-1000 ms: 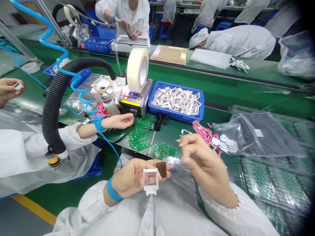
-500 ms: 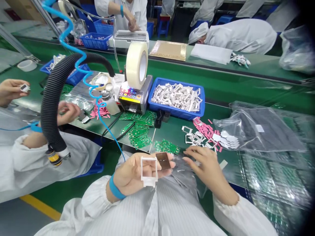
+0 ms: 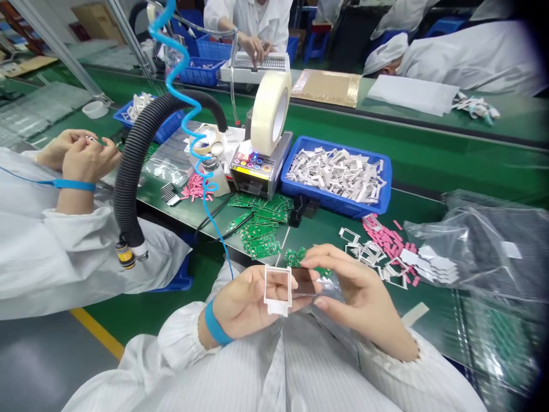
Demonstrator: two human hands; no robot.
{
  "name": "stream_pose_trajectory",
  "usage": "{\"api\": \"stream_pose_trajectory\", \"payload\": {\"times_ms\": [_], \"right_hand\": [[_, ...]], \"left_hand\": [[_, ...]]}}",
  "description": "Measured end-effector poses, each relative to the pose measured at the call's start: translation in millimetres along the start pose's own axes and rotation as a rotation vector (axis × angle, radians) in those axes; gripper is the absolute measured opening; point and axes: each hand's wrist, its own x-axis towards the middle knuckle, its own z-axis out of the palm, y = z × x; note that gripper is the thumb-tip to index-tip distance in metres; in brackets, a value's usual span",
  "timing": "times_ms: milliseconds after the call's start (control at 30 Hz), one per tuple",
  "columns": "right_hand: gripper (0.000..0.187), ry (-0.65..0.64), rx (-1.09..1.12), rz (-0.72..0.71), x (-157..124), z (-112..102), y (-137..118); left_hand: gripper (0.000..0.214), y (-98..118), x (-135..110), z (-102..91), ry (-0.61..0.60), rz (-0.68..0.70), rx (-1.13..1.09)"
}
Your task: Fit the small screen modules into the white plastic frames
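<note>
Working over the green bench (image 3: 319,229), both hands raised before the chest.
The left hand (image 3: 244,303) grips a white plastic frame (image 3: 277,289) between closed fingers; the right hand (image 3: 355,292) pinches a dark film square (image 3: 303,283) just beside it, over a clear bag (image 3: 330,289). A loose pinch could drop the film; bare fingertips could smudge it.

No legible text in view; the yellow label (image 3: 247,170) and coloured keypad (image 3: 251,158) on the tape dispenser (image 3: 274,163) are too small to read; likewise the white label (image 3: 511,249) on the plastic bag (image 3: 476,257).
</note>
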Motion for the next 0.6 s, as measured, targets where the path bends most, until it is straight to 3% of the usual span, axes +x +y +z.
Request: {"api": "stream_pose_trajectory", "payload": {"times_ms": [200, 333, 600], "right_hand": [[0.024, 0.197, -0.381, -0.174, 4, -5, -12], [0.025, 0.133, -0.657, -0.336, 9, -2, -23], [0.019, 0.051, -0.637, -0.356, 8, 5, -21]], "left_hand": [[0.041, 0, 8, -2.9, 0.091, 0.042, 0.085], [0.045, -3, 10, -7.1, 0.132, 0.046, 0.181], [0.040, -7, 9, -15.9, 0.067, 0.044, 0.254]]}}
